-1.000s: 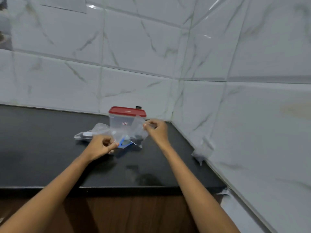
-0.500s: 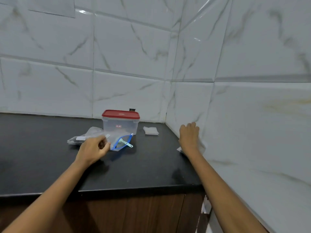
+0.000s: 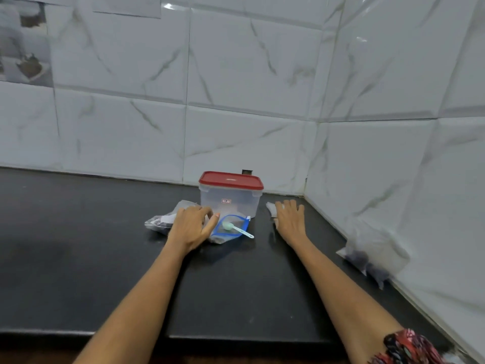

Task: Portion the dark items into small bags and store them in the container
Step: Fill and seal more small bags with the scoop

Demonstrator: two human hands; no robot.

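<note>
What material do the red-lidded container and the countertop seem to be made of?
Container: likely plastic, its walls frosted and see-through, under a glossy opaque red lid. Countertop: dark, smooth, faintly reflective, perhaps polished stone or laminate; cannot tell which.

Cool, even indoor light, slightly soft picture.
Glare streaks sit on the glossy wall tiles (image 3: 252, 74) at 11 and 1 o'clock; the dark tabletop (image 3: 78, 258) shows a dull sheen and faint shadows beside the forearms. Tile lines bow toward the edges from wide-angle distortion.
</note>
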